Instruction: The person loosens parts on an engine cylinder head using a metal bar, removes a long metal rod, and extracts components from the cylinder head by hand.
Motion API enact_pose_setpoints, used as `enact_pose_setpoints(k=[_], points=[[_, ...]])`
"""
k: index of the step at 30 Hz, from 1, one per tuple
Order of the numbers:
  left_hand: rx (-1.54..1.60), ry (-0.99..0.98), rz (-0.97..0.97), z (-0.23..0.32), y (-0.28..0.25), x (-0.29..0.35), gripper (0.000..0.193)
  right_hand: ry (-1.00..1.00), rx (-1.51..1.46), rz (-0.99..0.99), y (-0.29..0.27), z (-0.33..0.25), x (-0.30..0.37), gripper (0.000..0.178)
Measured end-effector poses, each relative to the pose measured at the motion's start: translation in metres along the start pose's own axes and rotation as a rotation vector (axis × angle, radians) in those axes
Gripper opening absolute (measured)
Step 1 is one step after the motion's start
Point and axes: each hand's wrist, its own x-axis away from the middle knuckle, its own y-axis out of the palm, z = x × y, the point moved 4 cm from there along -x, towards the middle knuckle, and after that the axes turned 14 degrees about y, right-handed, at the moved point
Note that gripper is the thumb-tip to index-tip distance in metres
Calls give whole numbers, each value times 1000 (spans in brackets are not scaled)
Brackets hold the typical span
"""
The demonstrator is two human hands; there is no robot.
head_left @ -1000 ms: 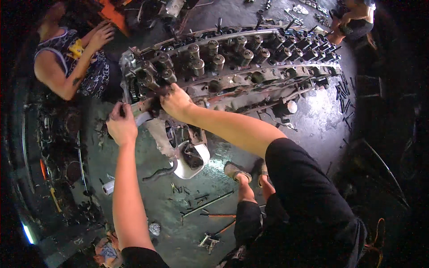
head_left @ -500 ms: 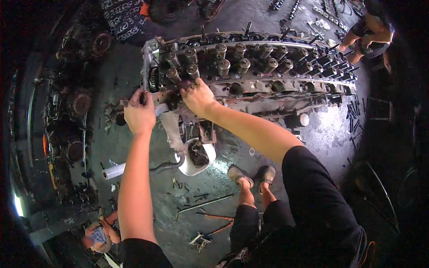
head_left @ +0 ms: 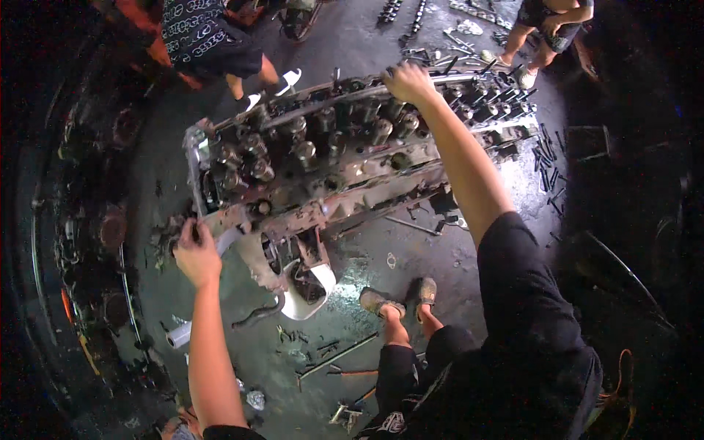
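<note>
A long, greasy engine (head_left: 352, 192) lies across the view, with rows of valve springs (head_left: 304, 152) standing along its top. At its near left corner, my left hand (head_left: 196, 257) has its fingers curled in; what they hold, if anything, is too dark to tell. My right arm stretches over the engine. At the far edge, beside upright studs (head_left: 449, 66), my right hand (head_left: 411, 83) is closed with its fingers bent down; their tips and anything in them are hidden.
A white tub (head_left: 297, 306) sits on the floor below the engine, near my feet. Long bars (head_left: 337, 359) and small tools lie there too. Two people stand beyond the engine; part of another shows at lower left. Dark engine parts (head_left: 114, 227) line the left side.
My right hand has moved from the near left part of the engine to its far edge, further right. The left hand stays by the left corner. My view has shifted, bringing another person in.
</note>
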Motion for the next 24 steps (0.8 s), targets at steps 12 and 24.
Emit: enact_pose_setpoints(k=[12, 24], points=[[87, -85, -97, 10, -15, -3, 22, -94, -98, 146, 10, -11, 29, 44], [-84, -105, -153, 2, -17, -10, 26, -425, -439, -39, 28, -196, 261, 30]])
